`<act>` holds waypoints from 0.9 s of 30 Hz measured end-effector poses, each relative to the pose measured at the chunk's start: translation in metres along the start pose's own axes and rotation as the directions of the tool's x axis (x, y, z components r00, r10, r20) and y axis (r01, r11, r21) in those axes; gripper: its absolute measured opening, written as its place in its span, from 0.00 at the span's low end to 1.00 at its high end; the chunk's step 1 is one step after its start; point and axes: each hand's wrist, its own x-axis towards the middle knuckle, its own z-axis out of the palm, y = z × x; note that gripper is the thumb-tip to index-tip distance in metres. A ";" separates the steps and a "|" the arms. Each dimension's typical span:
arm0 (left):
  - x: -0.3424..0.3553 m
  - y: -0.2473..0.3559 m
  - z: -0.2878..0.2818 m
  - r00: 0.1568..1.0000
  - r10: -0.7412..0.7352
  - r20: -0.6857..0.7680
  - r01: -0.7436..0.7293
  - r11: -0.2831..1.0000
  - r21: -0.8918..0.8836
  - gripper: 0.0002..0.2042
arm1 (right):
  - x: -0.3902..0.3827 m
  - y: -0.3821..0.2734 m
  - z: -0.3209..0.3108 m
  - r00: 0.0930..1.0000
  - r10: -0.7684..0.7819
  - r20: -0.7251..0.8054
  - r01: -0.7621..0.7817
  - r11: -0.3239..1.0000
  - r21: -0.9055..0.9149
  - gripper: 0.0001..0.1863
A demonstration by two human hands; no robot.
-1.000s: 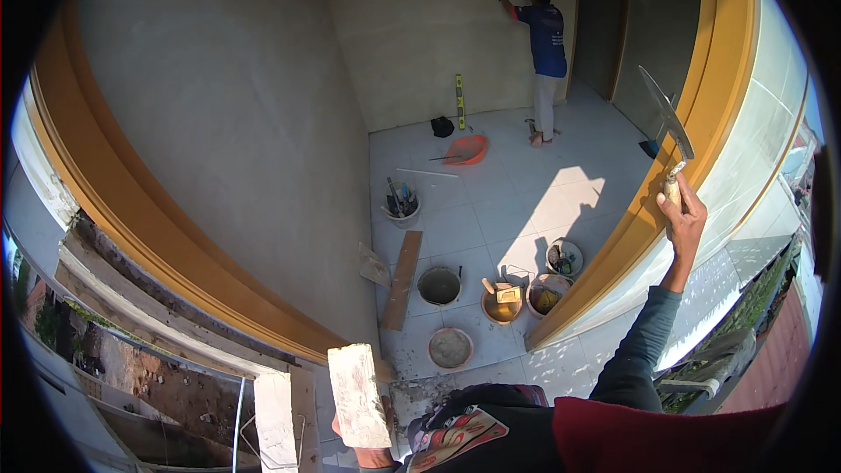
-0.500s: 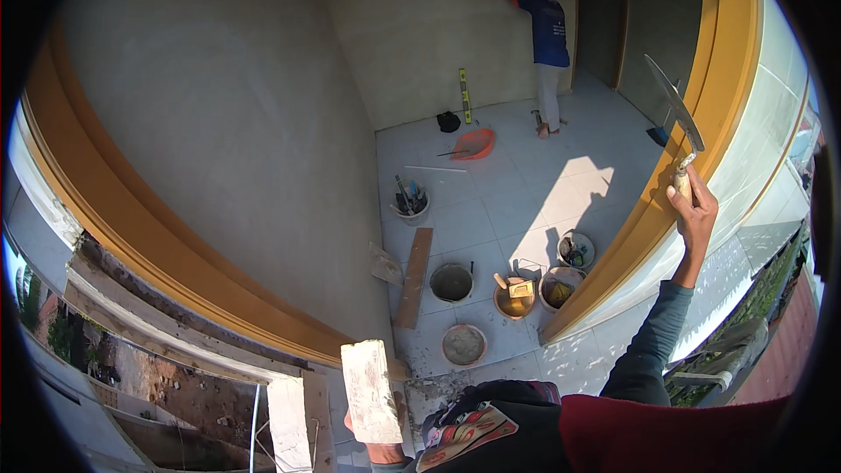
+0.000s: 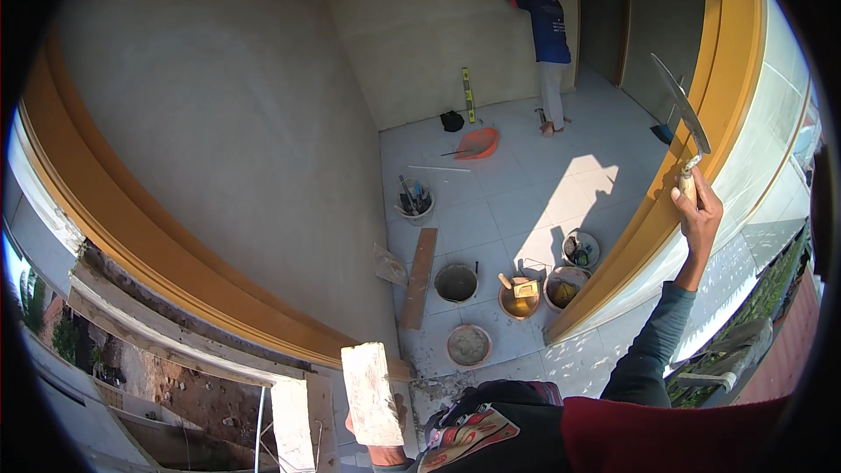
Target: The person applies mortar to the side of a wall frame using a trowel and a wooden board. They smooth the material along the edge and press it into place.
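My right hand is raised at the right, closed around the wooden handle of a long metal trowel whose blade points up along the yellow curved band. At the bottom centre my left hand holds up a white plaster-coated board, which hides most of the hand. Both arms come from below; the right sleeve is grey-blue.
Far below, a tiled floor carries several buckets, a wooden plank, an orange pan and a yellow level. Another person in a blue shirt works on the far wall. A yellow ledge curves along the left.
The view has shifted slightly, so the floor and buckets sit lower in the picture. My right hand with the trowel stays raised against the yellow band. The left hand still holds the board.
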 end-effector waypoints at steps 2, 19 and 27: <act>0.001 0.005 0.003 0.992 -0.050 0.114 0.090 0.920 -0.381 0.27 | 0.000 0.001 0.000 1.000 0.004 -0.010 -0.004 1.000 0.000 0.31; -0.004 0.010 0.010 0.999 0.011 0.045 -0.002 0.978 -0.208 0.23 | 0.001 -0.004 0.000 0.998 -0.056 0.020 0.056 0.998 -0.013 0.29; -0.009 0.020 0.018 0.995 -0.029 0.098 0.065 0.920 -0.386 0.22 | 0.001 0.002 0.000 0.998 -0.068 0.019 0.068 0.998 -0.006 0.28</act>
